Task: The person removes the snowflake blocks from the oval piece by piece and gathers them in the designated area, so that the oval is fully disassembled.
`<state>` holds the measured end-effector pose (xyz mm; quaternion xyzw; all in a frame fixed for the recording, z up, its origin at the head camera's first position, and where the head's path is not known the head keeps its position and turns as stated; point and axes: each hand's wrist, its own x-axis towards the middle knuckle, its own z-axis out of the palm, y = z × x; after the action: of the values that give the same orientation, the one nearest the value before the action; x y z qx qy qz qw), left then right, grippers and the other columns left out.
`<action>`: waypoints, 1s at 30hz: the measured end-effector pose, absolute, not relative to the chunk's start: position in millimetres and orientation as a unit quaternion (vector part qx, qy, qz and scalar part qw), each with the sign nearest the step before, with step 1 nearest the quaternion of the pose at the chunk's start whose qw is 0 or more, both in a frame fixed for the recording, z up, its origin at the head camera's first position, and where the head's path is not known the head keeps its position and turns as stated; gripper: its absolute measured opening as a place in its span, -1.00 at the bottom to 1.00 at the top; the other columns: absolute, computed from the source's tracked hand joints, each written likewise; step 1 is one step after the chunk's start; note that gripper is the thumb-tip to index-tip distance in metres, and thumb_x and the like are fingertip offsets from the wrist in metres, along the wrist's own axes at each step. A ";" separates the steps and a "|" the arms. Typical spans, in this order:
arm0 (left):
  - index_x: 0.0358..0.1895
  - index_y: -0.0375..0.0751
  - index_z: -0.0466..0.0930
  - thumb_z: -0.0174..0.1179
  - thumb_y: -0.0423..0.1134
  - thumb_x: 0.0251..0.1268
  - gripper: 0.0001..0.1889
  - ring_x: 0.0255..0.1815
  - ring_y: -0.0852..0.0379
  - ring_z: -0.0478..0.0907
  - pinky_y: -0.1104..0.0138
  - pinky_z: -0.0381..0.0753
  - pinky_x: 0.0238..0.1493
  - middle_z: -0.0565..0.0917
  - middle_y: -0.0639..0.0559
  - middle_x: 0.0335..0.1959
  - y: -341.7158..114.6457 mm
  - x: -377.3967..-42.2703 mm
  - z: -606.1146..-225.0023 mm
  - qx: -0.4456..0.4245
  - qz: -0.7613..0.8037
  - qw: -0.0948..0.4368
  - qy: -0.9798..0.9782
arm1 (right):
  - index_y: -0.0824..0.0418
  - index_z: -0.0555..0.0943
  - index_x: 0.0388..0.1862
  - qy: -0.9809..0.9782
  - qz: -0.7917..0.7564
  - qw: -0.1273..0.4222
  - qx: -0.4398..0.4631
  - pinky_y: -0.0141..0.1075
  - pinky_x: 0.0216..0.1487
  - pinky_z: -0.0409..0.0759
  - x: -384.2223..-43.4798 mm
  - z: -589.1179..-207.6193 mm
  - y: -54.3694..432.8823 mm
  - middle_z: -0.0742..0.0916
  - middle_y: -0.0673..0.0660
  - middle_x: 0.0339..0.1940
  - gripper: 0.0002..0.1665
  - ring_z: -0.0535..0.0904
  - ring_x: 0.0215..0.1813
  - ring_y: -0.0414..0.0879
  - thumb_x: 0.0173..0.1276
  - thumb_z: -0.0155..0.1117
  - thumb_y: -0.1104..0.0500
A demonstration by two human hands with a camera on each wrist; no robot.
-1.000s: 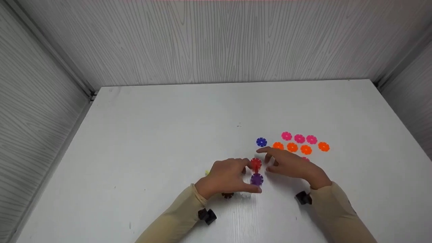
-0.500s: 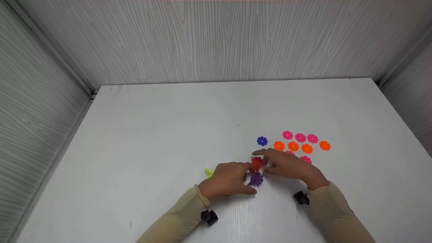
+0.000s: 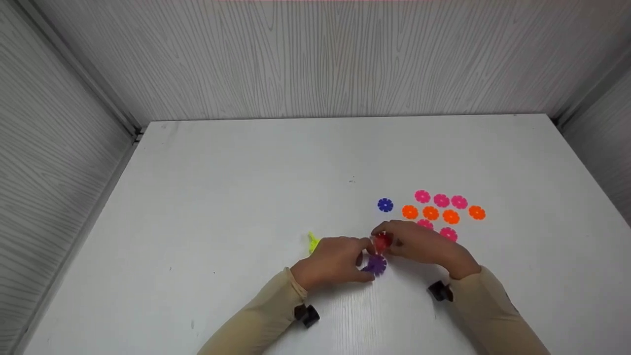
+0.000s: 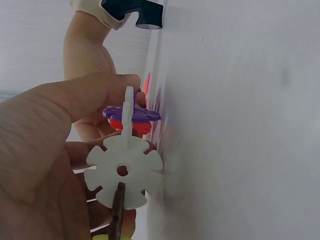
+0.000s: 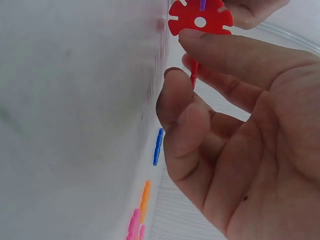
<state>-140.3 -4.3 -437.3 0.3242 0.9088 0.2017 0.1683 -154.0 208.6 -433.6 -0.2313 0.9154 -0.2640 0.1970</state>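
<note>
Both hands hold a joined chain of notched plastic discs low over the white table. My left hand (image 3: 335, 261) curls round its near part. In the left wrist view a white disc (image 4: 145, 172) faces the camera, with another white one edge-on above it, a brown disc (image 4: 117, 212) slotted in below, and yellow at the bottom edge. A purple disc (image 3: 377, 265) shows between the hands. My right hand (image 3: 419, 241) pinches the red end; the right wrist view shows its thumb against a red disc (image 5: 185, 20), with a second red piece (image 5: 194, 77) edge-on between the fingers.
Right of the hands, loose discs lie flat on the white table (image 3: 222, 197): one blue (image 3: 385, 205), several orange (image 3: 431, 213) and several pink (image 3: 441, 200). A yellow piece (image 3: 312, 241) sticks out left of the left hand. Grey wood-grain panels (image 3: 315, 59) enclose the table.
My right fingers have closed in on the red end. The chain has turned: white and brown discs once visible below the left hand are now hidden, and more yellow shows.
</note>
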 end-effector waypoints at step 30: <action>0.00 0.04 0.66 0.28 0.02 0.18 -0.66 -0.21 0.21 0.61 0.43 0.54 -0.23 0.74 0.17 -0.16 -13.6 -143.8 -415.2 0.348 0.193 0.136 0.907 | 0.06 0.63 0.02 0.923 -0.243 0.181 -0.238 -0.43 -0.34 0.51 -152.0 -412.4 216.3 0.63 -0.11 -0.44 -0.60 0.49 -0.38 -0.23 0.20 0.41 0.00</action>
<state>-143.8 -13.6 -415.2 0.3480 0.9073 0.1931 0.1357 -152.0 216.3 -412.4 -0.2383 0.9228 -0.2425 0.1813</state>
